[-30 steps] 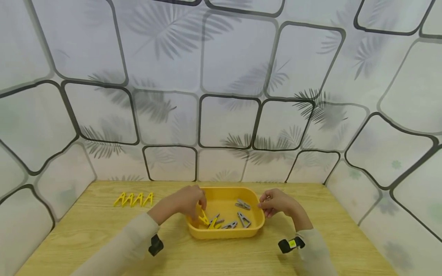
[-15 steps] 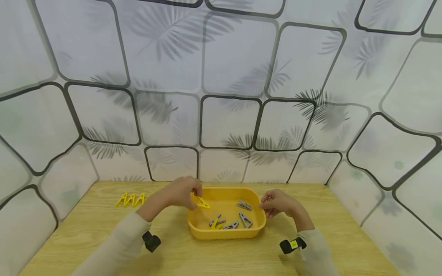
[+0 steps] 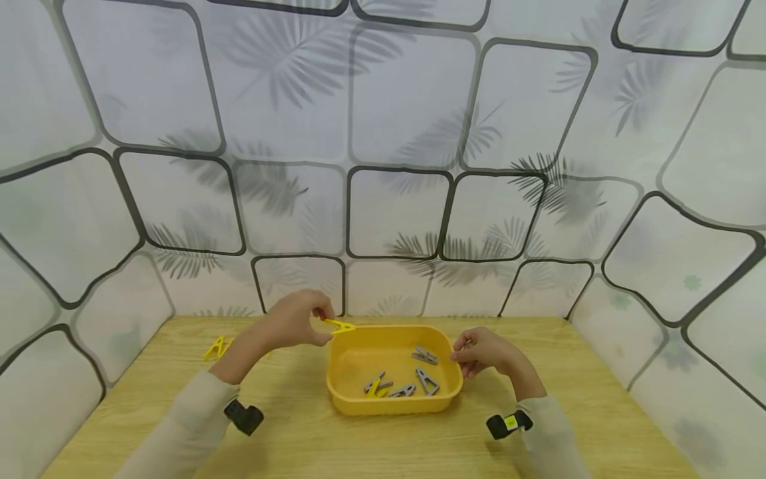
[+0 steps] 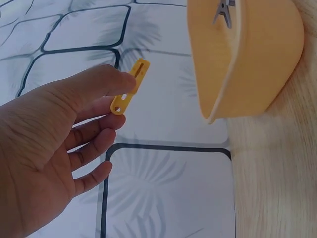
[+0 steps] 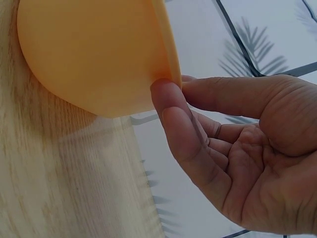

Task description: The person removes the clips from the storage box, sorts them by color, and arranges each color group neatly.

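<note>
My left hand (image 3: pixel 294 319) pinches a yellow clothespin (image 3: pixel 341 326) between thumb and fingertips, raised by the back left corner of an orange-yellow plastic basin (image 3: pixel 395 406). In the left wrist view that clothespin (image 4: pixel 142 68) sticks out past the thumb, and the other fingers curl loosely. At the basin's right end, my right hand (image 3: pixel 483 352) grips the rim; the right wrist view shows thumb and fingers on either side of the basin wall (image 5: pixel 99 54). Inside lie several grey clothespins (image 3: pixel 427 382) and a yellow one (image 3: pixel 374 388) near the front wall.
More yellow clothespins (image 3: pixel 217 346) stand on the wooden table (image 3: pixel 371 446) at the back left, partly hidden by my left forearm. A patterned cloth wall (image 3: pixel 395 213) rises behind the table and along both sides.
The left hand has lifted the yellow clothespin up out of the basin and moved back and left. My right hand stays on the rim.
</note>
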Motion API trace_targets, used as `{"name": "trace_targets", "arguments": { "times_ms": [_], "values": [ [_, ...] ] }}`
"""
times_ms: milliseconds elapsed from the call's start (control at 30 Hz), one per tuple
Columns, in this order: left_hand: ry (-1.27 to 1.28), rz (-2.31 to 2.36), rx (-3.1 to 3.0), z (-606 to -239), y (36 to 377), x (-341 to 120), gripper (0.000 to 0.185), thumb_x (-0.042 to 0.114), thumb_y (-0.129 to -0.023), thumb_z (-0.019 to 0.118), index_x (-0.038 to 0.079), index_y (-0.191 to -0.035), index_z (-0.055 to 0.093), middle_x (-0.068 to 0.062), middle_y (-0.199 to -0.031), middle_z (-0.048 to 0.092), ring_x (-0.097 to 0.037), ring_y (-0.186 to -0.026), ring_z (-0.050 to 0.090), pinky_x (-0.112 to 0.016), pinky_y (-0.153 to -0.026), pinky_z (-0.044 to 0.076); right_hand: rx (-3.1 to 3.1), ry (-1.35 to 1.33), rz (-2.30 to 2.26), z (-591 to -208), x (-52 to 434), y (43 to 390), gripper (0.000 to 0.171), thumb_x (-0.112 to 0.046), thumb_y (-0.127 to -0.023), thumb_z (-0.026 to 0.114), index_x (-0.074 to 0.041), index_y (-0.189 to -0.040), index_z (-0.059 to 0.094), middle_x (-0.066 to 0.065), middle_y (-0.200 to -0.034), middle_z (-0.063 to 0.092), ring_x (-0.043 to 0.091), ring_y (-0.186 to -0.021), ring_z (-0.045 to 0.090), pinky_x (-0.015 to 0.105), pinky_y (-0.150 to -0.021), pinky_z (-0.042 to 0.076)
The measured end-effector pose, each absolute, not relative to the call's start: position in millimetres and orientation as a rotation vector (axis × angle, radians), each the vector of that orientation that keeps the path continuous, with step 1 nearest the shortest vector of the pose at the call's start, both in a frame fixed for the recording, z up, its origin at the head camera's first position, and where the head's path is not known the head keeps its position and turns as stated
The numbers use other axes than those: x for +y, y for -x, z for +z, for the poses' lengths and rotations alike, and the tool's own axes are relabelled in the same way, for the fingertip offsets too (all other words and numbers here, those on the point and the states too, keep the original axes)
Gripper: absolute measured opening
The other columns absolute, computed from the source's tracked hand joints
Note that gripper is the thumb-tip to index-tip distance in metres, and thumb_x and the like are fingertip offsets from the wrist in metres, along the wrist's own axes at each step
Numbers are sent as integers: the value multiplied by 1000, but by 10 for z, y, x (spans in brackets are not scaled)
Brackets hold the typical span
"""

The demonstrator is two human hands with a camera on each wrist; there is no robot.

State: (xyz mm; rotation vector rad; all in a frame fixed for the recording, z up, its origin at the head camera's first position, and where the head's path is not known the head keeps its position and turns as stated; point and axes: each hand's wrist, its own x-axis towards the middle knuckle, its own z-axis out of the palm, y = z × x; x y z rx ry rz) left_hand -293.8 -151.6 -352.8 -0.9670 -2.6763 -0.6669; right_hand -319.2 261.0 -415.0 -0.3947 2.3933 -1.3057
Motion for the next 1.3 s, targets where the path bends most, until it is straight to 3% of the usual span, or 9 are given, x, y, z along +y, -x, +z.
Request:
{"name": "trace_targets", "arguments": {
  "times_ms": [300, 600, 767, 967, 1300],
  "values": [
    [721, -853, -2545, -3520, 2889, -1710, 21, 17, -81, 86, 16, -93, 69, 1, -92, 67, -16, -86, 58, -37, -79, 52, 2374, 407, -1322, -4163, 2630, 3212, 18, -11, -96, 68, 4, -103, 62, 4, -72, 66, 13, -60, 66, 35, -63, 61],
    [495, -768, -2387, -3739, 2904, -1903, 24, 20, -78, 86, 9, -91, 69, -6, -88, 70, -21, -82, 63, -40, -74, 52, 2372, 405, -1318, -4174, 2626, 3200, 19, -12, -96, 69, 4, -103, 62, 4, -73, 66, 13, -61, 66, 35, -64, 61],
    [454, -691, -2279, -3889, 2942, -1990, 27, 19, -74, 89, 7, -87, 68, -9, -83, 69, -23, -75, 63, -43, -70, 52, 2381, 404, -1312, -4170, 2637, 3211, 19, -12, -96, 69, 4, -103, 61, 4, -72, 66, 13, -60, 66, 40, -66, 62],
    [393, -649, -2298, -4041, 2937, -2040, 27, 20, -73, 88, 6, -84, 69, -9, -82, 70, -27, -75, 63, -52, -75, 47, 2371, 411, -1319, -4157, 2624, 3205, 20, -12, -96, 69, 4, -103, 61, 5, -72, 66, 13, -60, 66, 38, -65, 62],
    [399, -466, -2290, -4265, 2952, -2080, 32, 21, -68, 91, 7, -80, 64, -8, -77, 61, -27, -72, 53, -49, -71, 40, 2384, 376, -1310, -4163, 2591, 3210, 21, -13, -96, 69, 4, -104, 61, 5, -73, 66, 13, -60, 66, 36, -64, 61]
  ]
}}
